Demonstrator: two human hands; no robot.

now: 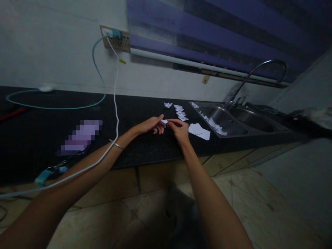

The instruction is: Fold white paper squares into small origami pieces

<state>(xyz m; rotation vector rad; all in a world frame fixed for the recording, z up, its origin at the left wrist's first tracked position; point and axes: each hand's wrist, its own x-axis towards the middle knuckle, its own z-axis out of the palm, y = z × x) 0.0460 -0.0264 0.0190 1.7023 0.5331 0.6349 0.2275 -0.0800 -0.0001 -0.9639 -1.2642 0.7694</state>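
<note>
And there you were, left hand [153, 125] and right hand [180, 130] both pinching the small white paper [164, 121] over the black counter [147, 148], where an uneven tug between those closed fingertips could have torn or skewed it.

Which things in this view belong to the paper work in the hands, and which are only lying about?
Apparently part of the work:
small paper piece held between left hand and right hand
flat white sheets
folded paper pieces

Apparently just around:
white cable
teal cable
red item
</note>
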